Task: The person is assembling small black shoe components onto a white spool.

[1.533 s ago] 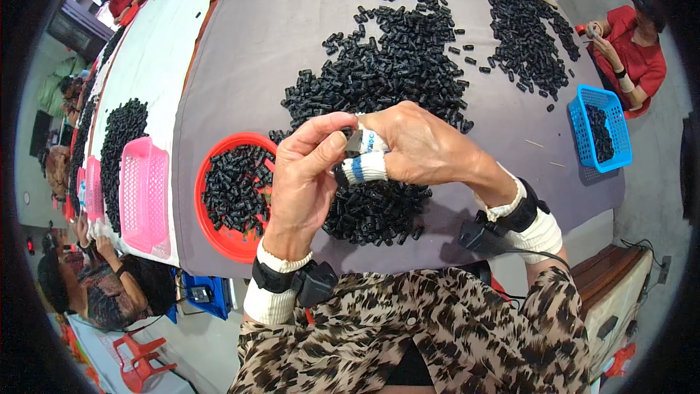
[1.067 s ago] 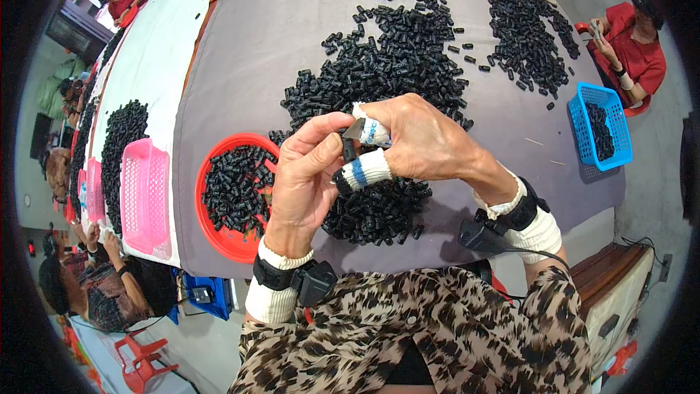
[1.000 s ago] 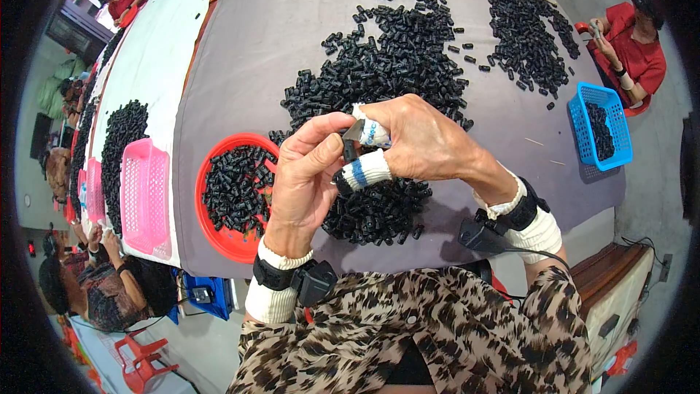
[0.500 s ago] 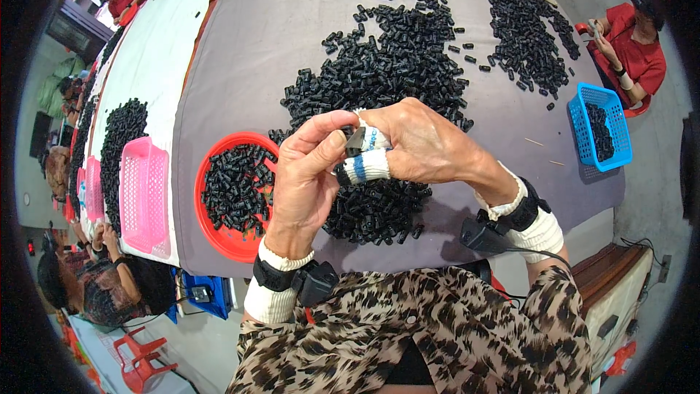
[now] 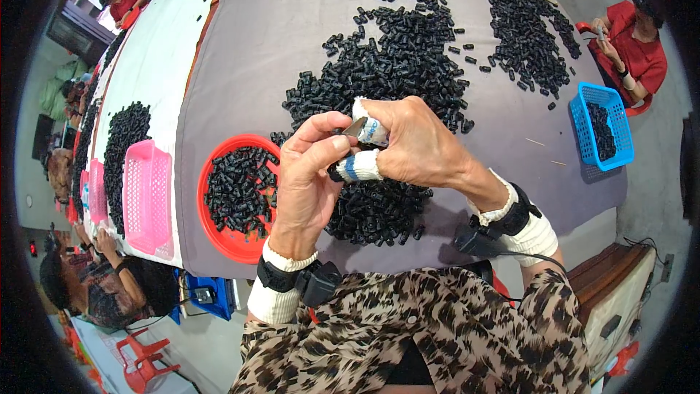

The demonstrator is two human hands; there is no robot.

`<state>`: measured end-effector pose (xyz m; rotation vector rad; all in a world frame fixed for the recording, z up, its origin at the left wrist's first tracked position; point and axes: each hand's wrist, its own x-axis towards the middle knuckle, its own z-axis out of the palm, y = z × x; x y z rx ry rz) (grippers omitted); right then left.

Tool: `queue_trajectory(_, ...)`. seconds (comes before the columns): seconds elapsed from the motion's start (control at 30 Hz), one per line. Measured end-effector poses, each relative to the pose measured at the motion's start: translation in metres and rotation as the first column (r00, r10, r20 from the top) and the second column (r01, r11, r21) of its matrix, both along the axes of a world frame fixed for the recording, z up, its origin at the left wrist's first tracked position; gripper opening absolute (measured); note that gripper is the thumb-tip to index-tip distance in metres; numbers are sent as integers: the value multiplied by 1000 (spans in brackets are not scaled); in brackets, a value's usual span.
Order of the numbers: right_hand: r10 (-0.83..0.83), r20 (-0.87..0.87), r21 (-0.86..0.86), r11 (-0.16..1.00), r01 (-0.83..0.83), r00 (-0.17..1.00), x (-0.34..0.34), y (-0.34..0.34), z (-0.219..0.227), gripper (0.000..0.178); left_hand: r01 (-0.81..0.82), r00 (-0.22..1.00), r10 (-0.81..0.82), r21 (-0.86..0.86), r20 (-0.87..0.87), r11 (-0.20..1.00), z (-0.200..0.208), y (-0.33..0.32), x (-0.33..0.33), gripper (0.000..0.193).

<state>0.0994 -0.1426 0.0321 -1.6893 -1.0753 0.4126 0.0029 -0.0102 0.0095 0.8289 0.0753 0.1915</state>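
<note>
Hands close in on the small piece

The right hand [image 5: 415,147] now tips its taped fingertips [image 5: 370,130] back up toward 12 o'clock, and the left hand [image 5: 310,179] brings its thumb tight against the small dark piece [image 5: 355,128] pinched between them, which shows more plainly than before.

1. We see black parts [image 5: 394,66] scattered over a grey cloth [image 5: 262,51].
2. Red tray [image 5: 219,230] holds black parts too.
3. Pink basket [image 5: 146,197] sits on a white cloth [image 5: 157,66].
4. Blue basket [image 5: 601,128], black parts inside.
5. Right hand [image 5: 419,149]: white finger wraps [image 5: 361,166] with blue stripes.
6. Left hand [image 5: 310,186]: white cuff, black wrist band [image 5: 288,277].
7. We note a leopard-print top [image 5: 408,335], brown and black on tan.
8. Person [image 5: 642,51] far right wears red.
</note>
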Motion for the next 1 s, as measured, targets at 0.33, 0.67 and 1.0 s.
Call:
queue_trajectory(0.33,-11,-44,-18,1000,11,999,1,0,0,35,-47,998,46,-34,-47,998,1,-1,-3,25)
queue_trajectory(0.67,74,16,-82,994,-72,997,2,1,9,38,16,1000,-16,-23,0,1000,-5,3,-6,22)
queue_trajectory(1.0,96,31,-115,989,-92,995,5,2,4,35,19,1000,-19,-16,-4,1000,-2,2,-5,21)
